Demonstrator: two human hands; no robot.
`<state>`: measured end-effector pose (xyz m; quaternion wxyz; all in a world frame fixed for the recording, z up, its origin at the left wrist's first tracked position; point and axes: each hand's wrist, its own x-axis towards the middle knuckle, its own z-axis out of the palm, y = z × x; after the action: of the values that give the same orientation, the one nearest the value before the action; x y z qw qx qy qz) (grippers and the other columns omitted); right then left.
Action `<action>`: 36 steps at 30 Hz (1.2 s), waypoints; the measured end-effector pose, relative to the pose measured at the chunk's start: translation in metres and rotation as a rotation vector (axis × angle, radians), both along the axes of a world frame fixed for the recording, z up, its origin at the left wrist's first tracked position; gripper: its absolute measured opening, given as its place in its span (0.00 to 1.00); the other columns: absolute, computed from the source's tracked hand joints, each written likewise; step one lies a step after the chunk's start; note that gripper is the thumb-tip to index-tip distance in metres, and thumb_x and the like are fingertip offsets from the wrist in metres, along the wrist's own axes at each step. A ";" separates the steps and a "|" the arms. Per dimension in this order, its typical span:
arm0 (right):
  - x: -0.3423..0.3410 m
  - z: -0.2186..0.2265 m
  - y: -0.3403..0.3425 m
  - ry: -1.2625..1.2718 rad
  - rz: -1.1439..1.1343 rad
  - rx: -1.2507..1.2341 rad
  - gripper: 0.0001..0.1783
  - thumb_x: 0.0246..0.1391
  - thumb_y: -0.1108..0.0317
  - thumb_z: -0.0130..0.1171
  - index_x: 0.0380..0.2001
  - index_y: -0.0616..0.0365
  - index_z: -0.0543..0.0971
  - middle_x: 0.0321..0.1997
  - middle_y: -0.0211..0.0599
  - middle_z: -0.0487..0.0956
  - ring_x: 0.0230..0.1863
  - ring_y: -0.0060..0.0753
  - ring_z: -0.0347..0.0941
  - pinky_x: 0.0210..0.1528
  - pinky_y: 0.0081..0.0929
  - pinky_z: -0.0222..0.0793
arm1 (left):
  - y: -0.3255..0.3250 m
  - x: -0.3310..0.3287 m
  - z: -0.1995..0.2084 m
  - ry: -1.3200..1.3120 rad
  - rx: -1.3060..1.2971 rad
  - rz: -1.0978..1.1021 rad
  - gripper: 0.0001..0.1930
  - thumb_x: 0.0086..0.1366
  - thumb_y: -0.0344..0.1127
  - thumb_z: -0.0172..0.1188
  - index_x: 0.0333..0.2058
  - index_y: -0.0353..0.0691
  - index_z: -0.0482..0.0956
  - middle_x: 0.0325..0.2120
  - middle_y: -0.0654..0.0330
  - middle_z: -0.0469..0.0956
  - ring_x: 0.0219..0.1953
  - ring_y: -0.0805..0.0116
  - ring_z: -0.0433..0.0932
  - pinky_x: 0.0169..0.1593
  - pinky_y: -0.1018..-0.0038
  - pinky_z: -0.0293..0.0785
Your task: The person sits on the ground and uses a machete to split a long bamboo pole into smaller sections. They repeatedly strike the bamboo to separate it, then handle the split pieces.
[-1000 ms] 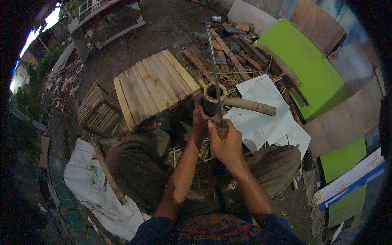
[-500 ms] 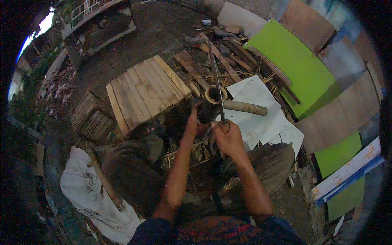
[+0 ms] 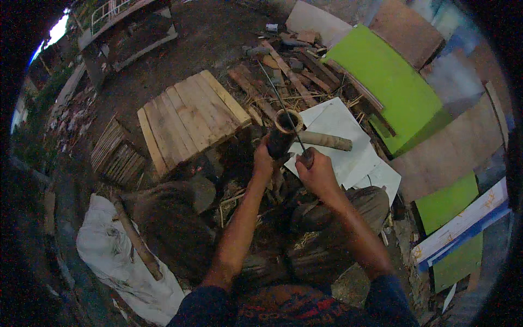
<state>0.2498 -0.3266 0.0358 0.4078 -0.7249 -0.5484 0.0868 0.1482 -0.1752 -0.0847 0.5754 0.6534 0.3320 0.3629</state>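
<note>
My left hand (image 3: 263, 161) is wrapped around a dark bamboo tube (image 3: 280, 143), its open end with a pale cut rim facing up and away from me. My right hand (image 3: 320, 175) grips the handle of a long, thin-bladed knife (image 3: 278, 94). The blade slants far and left, crossing over the right part of the tube's rim; whether it touches the rim I cannot tell. Just beyond and right of the knife handle, a lighter bamboo piece (image 3: 327, 140) lies on white sheets (image 3: 357, 161). My bent knees flank both arms.
A slatted wooden stool or crate (image 3: 190, 117) stands to the left. Scrap wood (image 3: 302, 71) is heaped ahead. Green board (image 3: 389, 87) and brown panels (image 3: 452, 147) lie on the right. At lower left, a stick (image 3: 136, 237) rests on a white sack (image 3: 106, 234).
The knife's tip has swung left and its blade now shows narrower. My right hand has shifted slightly right, apart from the left. More of the dark tube shows above my left hand.
</note>
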 end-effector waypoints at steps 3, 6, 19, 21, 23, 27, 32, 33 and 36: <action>-0.014 0.021 -0.014 0.396 0.023 0.030 0.13 0.60 0.63 0.62 0.29 0.61 0.73 0.17 0.33 0.74 0.16 0.29 0.68 0.21 0.28 0.64 | -0.009 -0.005 0.020 0.089 -0.020 0.015 0.47 0.42 0.44 0.81 0.59 0.35 0.66 0.51 0.52 0.77 0.54 0.62 0.75 0.58 0.65 0.71; -0.043 0.040 -0.018 0.693 0.010 0.109 0.13 0.63 0.62 0.60 0.29 0.58 0.73 0.17 0.23 0.70 0.17 0.16 0.65 0.18 0.22 0.59 | -0.007 -0.013 0.019 -0.110 -0.068 -0.086 0.46 0.43 0.42 0.81 0.59 0.34 0.66 0.51 0.52 0.77 0.54 0.61 0.75 0.59 0.64 0.70; -0.066 0.042 -0.010 0.506 -0.021 0.355 0.09 0.62 0.68 0.59 0.37 0.62 0.73 0.21 0.30 0.74 0.18 0.20 0.68 0.19 0.23 0.61 | 0.001 -0.015 0.004 -0.253 -0.090 -0.060 0.40 0.50 0.34 0.76 0.60 0.35 0.65 0.50 0.51 0.77 0.52 0.64 0.76 0.52 0.66 0.74; -0.053 -0.003 0.001 0.325 -0.016 0.280 0.09 0.61 0.69 0.58 0.38 0.65 0.74 0.22 0.33 0.76 0.19 0.22 0.70 0.21 0.25 0.64 | -0.003 -0.013 -0.024 -0.358 -0.379 -0.101 0.40 0.50 0.33 0.75 0.61 0.36 0.65 0.51 0.50 0.76 0.52 0.63 0.76 0.53 0.65 0.74; -0.039 -0.023 -0.004 0.546 -0.027 -0.119 0.09 0.60 0.69 0.58 0.37 0.66 0.75 0.23 0.33 0.77 0.21 0.26 0.72 0.24 0.28 0.67 | 0.017 -0.021 -0.047 -0.328 -0.547 -0.175 0.40 0.51 0.31 0.74 0.62 0.37 0.64 0.52 0.51 0.76 0.53 0.63 0.76 0.54 0.65 0.74; -0.040 -0.031 -0.005 0.407 -0.010 -0.169 0.11 0.58 0.67 0.60 0.32 0.67 0.76 0.19 0.34 0.76 0.20 0.28 0.73 0.25 0.31 0.69 | 0.040 -0.035 -0.105 0.023 -0.164 -0.154 0.40 0.53 0.26 0.71 0.64 0.38 0.62 0.52 0.53 0.77 0.53 0.64 0.76 0.55 0.64 0.74; -0.018 -0.023 -0.014 0.245 -0.097 -0.189 0.11 0.55 0.68 0.62 0.32 0.68 0.76 0.19 0.42 0.77 0.22 0.32 0.76 0.27 0.35 0.70 | 0.000 -0.008 -0.038 -0.146 -0.274 -0.217 0.42 0.49 0.26 0.75 0.63 0.38 0.64 0.51 0.53 0.79 0.52 0.63 0.77 0.55 0.65 0.74; -0.014 -0.020 -0.011 0.265 -0.097 -0.211 0.11 0.55 0.68 0.62 0.32 0.68 0.76 0.20 0.43 0.78 0.24 0.34 0.77 0.28 0.36 0.70 | -0.003 -0.011 -0.024 -0.141 -0.279 -0.201 0.42 0.47 0.28 0.76 0.62 0.37 0.65 0.51 0.53 0.79 0.52 0.63 0.78 0.55 0.65 0.74; 0.005 -0.014 -0.007 0.108 -0.048 -0.143 0.13 0.52 0.69 0.64 0.31 0.70 0.75 0.21 0.50 0.79 0.24 0.41 0.79 0.28 0.37 0.71 | -0.009 -0.010 -0.009 0.100 0.040 -0.105 0.42 0.45 0.33 0.80 0.59 0.35 0.67 0.51 0.53 0.79 0.51 0.61 0.79 0.55 0.65 0.74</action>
<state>0.2549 -0.3332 0.0215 0.3862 -0.7592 -0.5004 0.1549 0.1381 -0.1838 -0.0942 0.5632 0.6986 0.3185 0.3055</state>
